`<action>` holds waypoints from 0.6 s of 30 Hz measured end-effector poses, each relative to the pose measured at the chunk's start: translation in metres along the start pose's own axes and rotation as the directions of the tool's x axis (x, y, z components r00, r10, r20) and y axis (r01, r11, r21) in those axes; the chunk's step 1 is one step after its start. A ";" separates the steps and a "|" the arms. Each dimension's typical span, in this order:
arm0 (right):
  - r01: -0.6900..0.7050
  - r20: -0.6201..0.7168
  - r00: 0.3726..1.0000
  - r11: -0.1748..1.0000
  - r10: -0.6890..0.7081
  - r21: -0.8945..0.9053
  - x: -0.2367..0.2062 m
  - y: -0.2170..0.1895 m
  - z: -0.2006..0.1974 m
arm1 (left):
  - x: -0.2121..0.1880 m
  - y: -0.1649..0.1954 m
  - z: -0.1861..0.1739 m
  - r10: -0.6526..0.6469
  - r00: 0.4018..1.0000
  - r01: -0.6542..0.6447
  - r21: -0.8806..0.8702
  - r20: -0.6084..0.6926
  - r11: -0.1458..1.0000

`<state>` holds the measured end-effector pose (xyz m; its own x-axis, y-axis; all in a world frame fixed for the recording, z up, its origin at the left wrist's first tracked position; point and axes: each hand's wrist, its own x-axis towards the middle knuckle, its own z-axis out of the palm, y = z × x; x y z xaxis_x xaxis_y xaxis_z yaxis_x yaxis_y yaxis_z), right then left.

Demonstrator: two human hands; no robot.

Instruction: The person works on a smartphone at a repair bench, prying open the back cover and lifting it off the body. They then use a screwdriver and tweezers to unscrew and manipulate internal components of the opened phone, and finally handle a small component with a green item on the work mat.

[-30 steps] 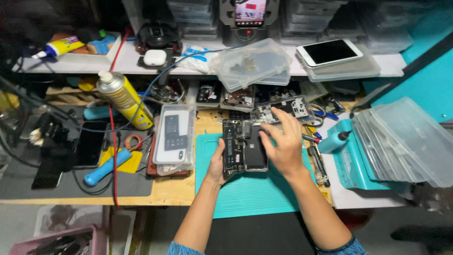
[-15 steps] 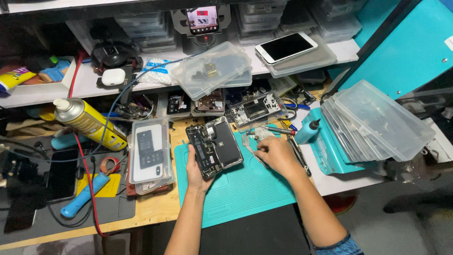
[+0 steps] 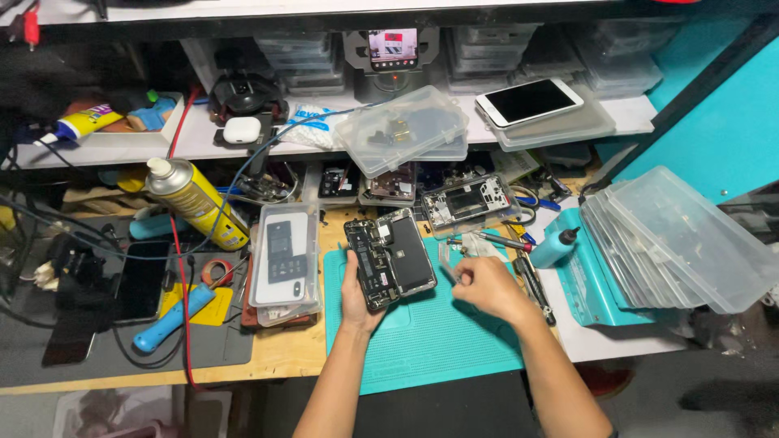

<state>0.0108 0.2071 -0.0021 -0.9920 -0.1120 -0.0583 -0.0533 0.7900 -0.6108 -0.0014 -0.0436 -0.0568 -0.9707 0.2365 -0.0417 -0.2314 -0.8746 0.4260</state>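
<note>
My left hand (image 3: 358, 298) grips an opened phone (image 3: 389, 261) from below, its battery and boards facing up, tilted over the far left of a teal work mat (image 3: 438, 345). My right hand (image 3: 484, 285) rests on the mat just right of the phone. Its fingers are pinched on a thin metal tool (image 3: 448, 272) that looks like tweezers, with the tip pointing toward the phone's right edge. A bare phone frame (image 3: 471, 203) lies behind the mat.
A yellow spray can (image 3: 195, 203) and a clear case of phone parts (image 3: 284, 259) stand to the left. A blue bottle (image 3: 557, 246) and a stack of clear plastic lids (image 3: 682, 243) lie to the right. The shelf holds a clear box (image 3: 402, 130) and a white phone (image 3: 527, 101).
My right hand came off the top of the phone and moved right onto the mat, closing on the thin tool. The phone stays in my left hand. The camera view shifted.
</note>
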 end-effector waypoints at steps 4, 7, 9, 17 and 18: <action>0.055 -0.084 0.996 0.838 -0.011 0.542 0.000 0.009 -0.014 | 0.000 0.002 0.004 -0.001 1.000 0.002 -0.025 0.026 1.000; 0.195 -0.210 0.977 0.484 -0.024 0.853 0.004 0.008 -0.024 | 0.000 0.002 0.004 -0.030 1.000 0.030 -0.026 0.001 0.999; 0.187 -0.204 0.979 0.404 -0.001 0.896 0.000 0.003 -0.026 | 0.001 0.001 0.004 -0.031 0.999 0.031 -0.011 -0.010 0.999; 0.179 -0.135 0.981 0.387 -0.138 0.905 -0.011 -0.050 0.027 | 0.004 -0.003 0.001 -0.056 0.998 0.056 0.016 -0.014 0.998; 0.189 -0.141 0.979 0.407 -0.146 0.894 -0.012 -0.058 0.034 | 0.003 -0.002 0.001 -0.054 0.998 0.055 0.028 -0.018 0.998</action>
<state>0.0294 0.1422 0.0071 -0.9798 -0.1399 0.1430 -0.1069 -0.2380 -0.9654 -0.0041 -0.0405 -0.0570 -0.9577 0.2762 -0.0807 -0.2823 -0.8481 0.4484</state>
